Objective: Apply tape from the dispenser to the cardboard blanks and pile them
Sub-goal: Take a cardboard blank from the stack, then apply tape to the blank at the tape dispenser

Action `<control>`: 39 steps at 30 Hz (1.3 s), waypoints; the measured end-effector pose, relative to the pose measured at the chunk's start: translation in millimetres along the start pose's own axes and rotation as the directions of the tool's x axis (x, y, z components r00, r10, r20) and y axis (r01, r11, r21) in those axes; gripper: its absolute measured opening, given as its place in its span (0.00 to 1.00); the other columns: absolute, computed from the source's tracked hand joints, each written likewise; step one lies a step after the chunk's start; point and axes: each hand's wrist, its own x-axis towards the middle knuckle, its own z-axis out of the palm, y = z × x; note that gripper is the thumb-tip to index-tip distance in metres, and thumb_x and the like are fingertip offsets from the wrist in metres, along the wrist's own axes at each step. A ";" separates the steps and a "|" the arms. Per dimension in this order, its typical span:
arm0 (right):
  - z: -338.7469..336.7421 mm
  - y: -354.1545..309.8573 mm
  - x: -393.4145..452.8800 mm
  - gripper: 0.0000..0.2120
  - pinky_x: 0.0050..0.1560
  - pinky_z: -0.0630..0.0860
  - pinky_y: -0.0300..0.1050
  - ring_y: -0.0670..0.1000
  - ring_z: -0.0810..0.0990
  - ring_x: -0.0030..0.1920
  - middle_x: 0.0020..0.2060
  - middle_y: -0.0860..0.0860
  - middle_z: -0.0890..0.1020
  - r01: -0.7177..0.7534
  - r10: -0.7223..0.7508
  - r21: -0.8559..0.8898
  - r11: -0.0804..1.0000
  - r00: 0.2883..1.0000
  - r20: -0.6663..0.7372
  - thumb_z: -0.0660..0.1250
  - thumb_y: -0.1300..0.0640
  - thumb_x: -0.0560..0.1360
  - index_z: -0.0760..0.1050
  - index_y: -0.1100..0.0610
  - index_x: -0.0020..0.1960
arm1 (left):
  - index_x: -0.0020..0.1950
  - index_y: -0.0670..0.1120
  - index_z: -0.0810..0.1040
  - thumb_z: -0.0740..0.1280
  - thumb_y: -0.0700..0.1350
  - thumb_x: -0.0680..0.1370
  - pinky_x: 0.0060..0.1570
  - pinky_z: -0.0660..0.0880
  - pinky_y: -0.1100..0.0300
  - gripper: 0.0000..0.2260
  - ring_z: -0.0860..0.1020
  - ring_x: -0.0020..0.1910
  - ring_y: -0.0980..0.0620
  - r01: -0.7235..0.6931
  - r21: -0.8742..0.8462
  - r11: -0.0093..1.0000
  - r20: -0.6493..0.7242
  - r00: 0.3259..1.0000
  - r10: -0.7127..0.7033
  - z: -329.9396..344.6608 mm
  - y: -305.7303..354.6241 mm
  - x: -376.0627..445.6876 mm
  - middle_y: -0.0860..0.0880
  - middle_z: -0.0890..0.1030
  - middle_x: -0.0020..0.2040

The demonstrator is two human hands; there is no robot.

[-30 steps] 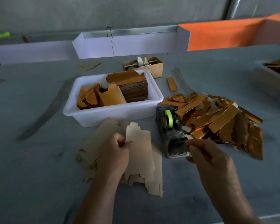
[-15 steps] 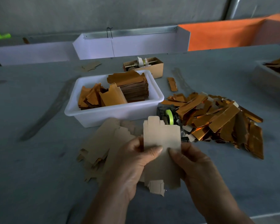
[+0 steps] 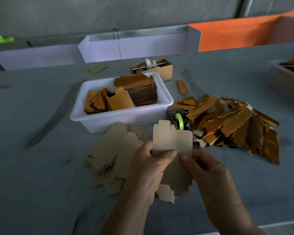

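Note:
A flat brown cardboard blank (image 3: 172,141) is lifted above the table, held between both hands. My left hand (image 3: 147,172) pinches its left side with the thumb on top. My right hand (image 3: 209,173) pinches its right side, thumb on the face. Behind the blank stands the dark tape dispenser (image 3: 178,120) with a lime-green roll, partly hidden by the blank. A loose pile of brown blanks (image 3: 114,150) lies on the table to the left of my hands. A heap of gold-foil blanks (image 3: 232,122) spreads to the right of the dispenser.
A white plastic tub (image 3: 119,116) with stacked and loose gold blanks stands behind the brown pile. A small cardboard box (image 3: 159,68) sits further back. White trays (image 3: 139,46) line the far edge. Another tub (image 3: 285,77) stands at the right edge.
My left hand lifted one blank off the brown pile and brought it right, in front of the dispenser. My right hand left the dispenser's front and took hold of the blank's right side.

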 end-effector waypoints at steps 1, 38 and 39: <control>-0.8 1.0 -0.1 0.02 0.37 0.74 0.39 0.45 0.79 0.39 0.36 0.46 0.83 0.023 -0.024 -0.052 0.998 1.000 -0.021 0.69 0.57 0.72 0.80 0.51 0.42 | 0.48 0.51 0.80 0.75 0.46 0.70 0.31 0.73 0.73 0.09 0.81 0.38 0.62 -0.006 0.024 1.000 -0.009 1.000 0.006 0.5 -0.7 0.1 0.54 0.84 0.41; -5.8 -10.1 0.1 0.13 0.49 0.79 0.51 0.56 0.83 0.46 0.43 0.59 0.84 -0.197 0.162 0.197 0.960 0.970 0.180 0.69 0.54 0.63 0.81 0.58 0.45 | 0.45 0.53 0.79 0.73 0.47 0.73 0.36 0.75 0.68 0.04 0.82 0.39 0.60 -0.061 0.196 0.979 0.207 0.978 0.020 -4.3 4.0 -12.6 0.55 0.84 0.40; -5.7 -9.6 0.1 0.13 0.46 0.80 0.47 0.55 0.83 0.43 0.41 0.58 0.84 -0.206 0.172 0.205 0.957 0.970 0.172 0.69 0.54 0.62 0.81 0.59 0.44 | 0.43 0.53 0.80 0.73 0.48 0.72 0.36 0.75 0.68 0.04 0.81 0.39 0.60 -0.087 0.217 0.972 0.175 0.983 0.049 -3.3 2.5 -13.8 0.56 0.83 0.39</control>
